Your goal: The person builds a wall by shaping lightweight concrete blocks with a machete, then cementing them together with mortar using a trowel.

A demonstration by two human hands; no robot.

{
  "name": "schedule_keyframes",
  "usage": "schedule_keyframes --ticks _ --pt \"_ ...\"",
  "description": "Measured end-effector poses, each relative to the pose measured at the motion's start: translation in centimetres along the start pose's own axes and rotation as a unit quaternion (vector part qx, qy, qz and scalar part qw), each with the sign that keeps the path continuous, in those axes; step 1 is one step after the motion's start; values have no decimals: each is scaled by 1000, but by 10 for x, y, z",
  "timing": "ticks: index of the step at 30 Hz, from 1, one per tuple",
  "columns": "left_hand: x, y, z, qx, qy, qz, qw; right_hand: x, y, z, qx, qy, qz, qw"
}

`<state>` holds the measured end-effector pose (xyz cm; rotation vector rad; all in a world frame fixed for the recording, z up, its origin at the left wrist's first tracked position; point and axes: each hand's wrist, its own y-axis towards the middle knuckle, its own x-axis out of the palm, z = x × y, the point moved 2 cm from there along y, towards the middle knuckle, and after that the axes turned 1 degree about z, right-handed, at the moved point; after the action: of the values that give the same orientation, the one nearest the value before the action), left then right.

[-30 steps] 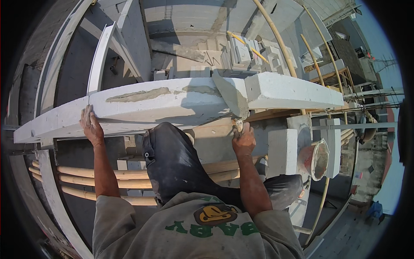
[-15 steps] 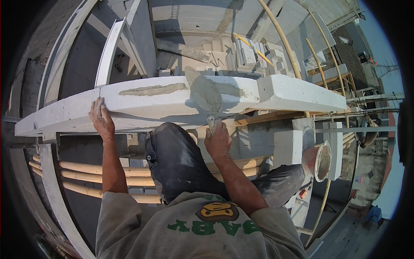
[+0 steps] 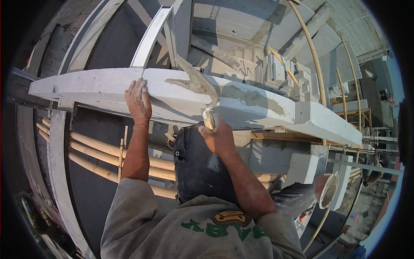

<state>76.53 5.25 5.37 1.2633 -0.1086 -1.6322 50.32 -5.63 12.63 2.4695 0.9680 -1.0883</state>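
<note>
My right hand (image 3: 217, 138) is shut on the handle of a trowel (image 3: 208, 120), whose mortar-smeared blade lies over the top face of a long white block beam (image 3: 103, 84). Wet grey mortar (image 3: 254, 97) is spread along that face right of the blade, with some also showing at the blade's left. My left hand (image 3: 140, 101) rests on the beam's edge beside a narrow seam, fingertips on the top and fingers slightly apart. A dark-trousered knee is below the trowel, close to the beam.
A bucket (image 3: 330, 190) and short blocks (image 3: 302, 168) stand at lower right. Bamboo poles (image 3: 101, 142) run beneath me, with more upright poles (image 3: 318, 77) at right. Stacked blocks (image 3: 276, 73) lie beyond the beam, near a white channel frame (image 3: 148, 36). Open drops flank the beam.
The trowel and my right hand have moved left along the beam, and more mortar covers its right part. My left hand stays at the seam. The whole view has shifted and tilted.
</note>
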Motion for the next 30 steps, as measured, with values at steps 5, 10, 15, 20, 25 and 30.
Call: schedule_keyframes --ticks 5,10,15,20,25,30 --pt "0 1 2 10 -11 18 1000 -29 5 -22 223 432 -120 866" --pt "4 -1 1 9 5 20 1000 -25 7 -40 246 539 -182 785" --pt "0 2 -2 16 17 8 1000 -10 11 -48 288 558 -237 741" --pt "0 2 1 17 22 -2 1000 -32 -11 0 318 603 -189 707" --pt "1 2 4 19 36 -2 999 -76 -46 38 344 578 -83 735" --pt "0 2 -3 20 23 -10 999 -107 -70 79 318 612 -31 723"
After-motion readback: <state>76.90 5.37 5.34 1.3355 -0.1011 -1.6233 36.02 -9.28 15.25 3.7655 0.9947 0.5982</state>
